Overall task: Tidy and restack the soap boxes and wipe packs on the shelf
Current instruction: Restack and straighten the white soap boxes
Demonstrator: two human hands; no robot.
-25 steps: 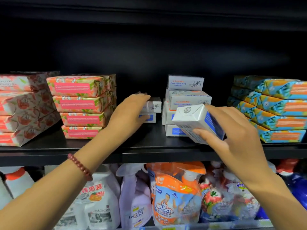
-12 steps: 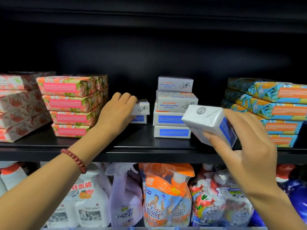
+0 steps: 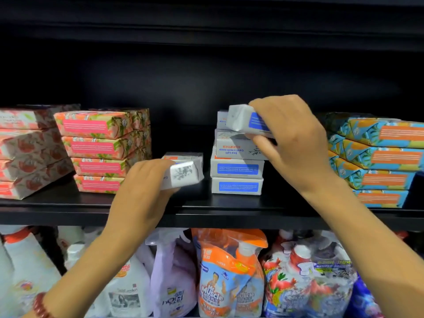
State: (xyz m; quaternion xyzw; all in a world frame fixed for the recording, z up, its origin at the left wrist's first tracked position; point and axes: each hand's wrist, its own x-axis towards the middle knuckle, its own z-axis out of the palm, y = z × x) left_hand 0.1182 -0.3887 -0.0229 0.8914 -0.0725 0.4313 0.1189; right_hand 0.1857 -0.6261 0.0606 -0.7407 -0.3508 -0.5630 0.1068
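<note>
Head view: black shop shelf with a dark back wall and a 2nd level of goods below it.

Left hand is low, near the shelf's front edge. Its fingers are curled together over the top of the left soap box and the thumb is tucked under, so it grips the box. The box sticks out to the right past the fingertips, tilted, with its grey printed end facing the camera. It is blurred, and whether it touches the shelf cannot be told. Another small white box sits just behind it.

Right hand is higher, at the top of the white box stack. Its fingers are bunched over the top of the right soap box with the thumb pressed underneath, pinching it. The box pokes out to the left of the fingers, tilted, blue label facing the camera. It is right at the stack's upper boxes, but contact cannot be told. 4 boxes of the stack are visible, the lower 2 with blue labels and the top 1 half hidden.

Pink wipe packs are stacked 4 high left of the hands, with paler pink packs further left. Blue and orange packs are stacked at the right.

Lower level: orange refill pouch, purple spray bottle, white jugs. A red bead bracelet is on the left wrist.
</note>
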